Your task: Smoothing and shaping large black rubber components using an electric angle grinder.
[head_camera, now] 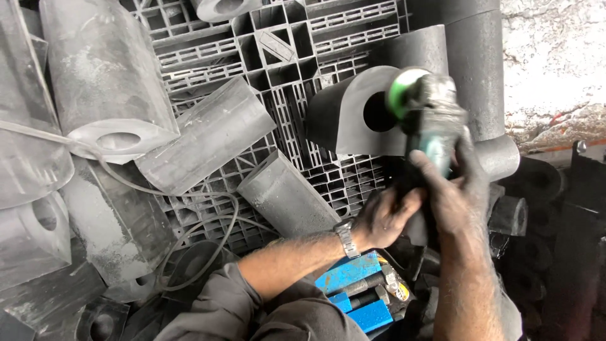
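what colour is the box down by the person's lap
Bright blue box, seen in the head view, just below the left hand.

Not much in the way of packaging here. The only thing that looks like one is a bright blue box (350,273) at the bottom centre of the frame, rectangular, lying open with dark metal parts inside. No labels, signs or screens that I can spot anywhere.
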